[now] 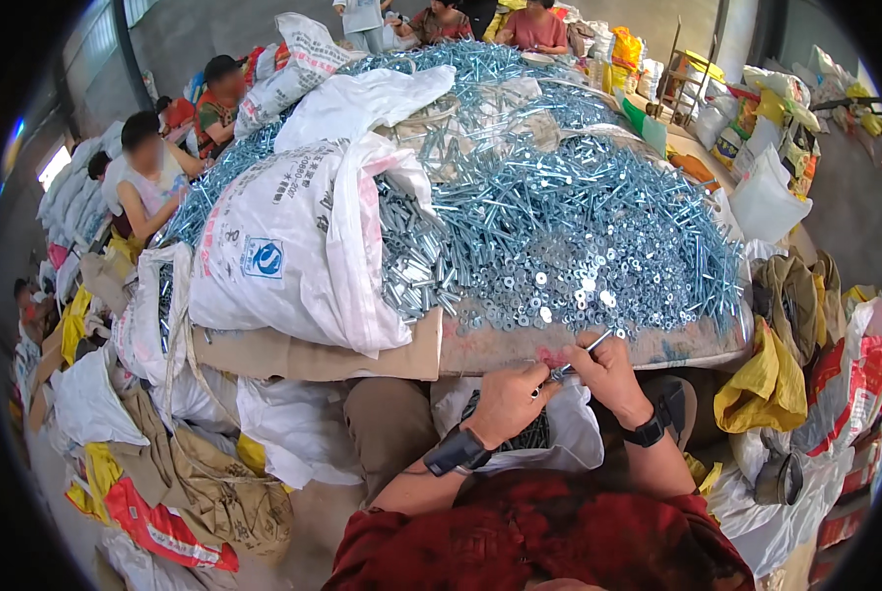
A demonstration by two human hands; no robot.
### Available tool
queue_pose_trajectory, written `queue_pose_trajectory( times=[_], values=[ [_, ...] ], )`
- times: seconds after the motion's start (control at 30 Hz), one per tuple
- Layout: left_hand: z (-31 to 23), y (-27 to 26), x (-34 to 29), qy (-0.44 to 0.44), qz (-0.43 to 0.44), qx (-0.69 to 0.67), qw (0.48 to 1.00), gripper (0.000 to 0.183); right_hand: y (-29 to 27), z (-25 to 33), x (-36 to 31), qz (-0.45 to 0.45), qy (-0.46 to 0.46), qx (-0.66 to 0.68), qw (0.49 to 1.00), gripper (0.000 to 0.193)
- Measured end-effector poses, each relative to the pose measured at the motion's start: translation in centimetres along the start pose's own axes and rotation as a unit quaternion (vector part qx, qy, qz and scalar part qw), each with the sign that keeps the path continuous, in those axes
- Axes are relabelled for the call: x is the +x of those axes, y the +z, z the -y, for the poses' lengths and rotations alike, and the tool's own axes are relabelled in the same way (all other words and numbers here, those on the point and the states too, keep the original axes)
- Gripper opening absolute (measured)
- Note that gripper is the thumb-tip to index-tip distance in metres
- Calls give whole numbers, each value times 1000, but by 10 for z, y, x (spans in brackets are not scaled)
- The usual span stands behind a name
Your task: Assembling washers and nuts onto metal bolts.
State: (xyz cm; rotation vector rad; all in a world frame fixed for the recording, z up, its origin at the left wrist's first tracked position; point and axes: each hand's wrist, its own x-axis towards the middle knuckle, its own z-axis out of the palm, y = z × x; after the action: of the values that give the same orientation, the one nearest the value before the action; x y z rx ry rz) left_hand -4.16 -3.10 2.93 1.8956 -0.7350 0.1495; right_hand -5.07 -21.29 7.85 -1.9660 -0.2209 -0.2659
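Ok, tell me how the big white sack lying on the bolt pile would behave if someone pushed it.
The white sack bulges and bolts spill from its open mouth, so it is probably heavy and would hardly slide. Its woven cloth is creased and folded, so it would likely sag rather than stay stiff. A shove may well shake more bolts out onto the table.

A worn, paint-stained flat table [677, 347] carries a huge heap of shiny silver bolts and washers [579, 227], a bulging white woven sack [283, 246], and a brown cardboard sheet [313, 357] under the sack
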Motion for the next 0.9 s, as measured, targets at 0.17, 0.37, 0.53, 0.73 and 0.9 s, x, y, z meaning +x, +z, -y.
queue_pose_trajectory(
  times=[0.17, 0.37, 0.53, 0.73, 0.9],
  values=[
    [-19, -4, 5, 105, -18, 179, 978, 22, -5, -19, -17, 38, 45, -14, 998, 35],
    [-13, -35, 12, -10, 261, -187, 947, 12, -18, 16, -33, 198, 50, 98, 974, 25],
    [20, -26, 15, -30, 122, -219, 968, 18, -28, -7, 3, 331, -2, -115, 937, 27],
    [17, -23, 14, -211, 61, -360, 907, 23, -31, -11, 110, 52, 52, -59, 996, 21],
    [14, -16, 15, -236, 4, -362, 902, 17, -16, -63, 195, -106, -62, -196, 973, 24]
  ],
)
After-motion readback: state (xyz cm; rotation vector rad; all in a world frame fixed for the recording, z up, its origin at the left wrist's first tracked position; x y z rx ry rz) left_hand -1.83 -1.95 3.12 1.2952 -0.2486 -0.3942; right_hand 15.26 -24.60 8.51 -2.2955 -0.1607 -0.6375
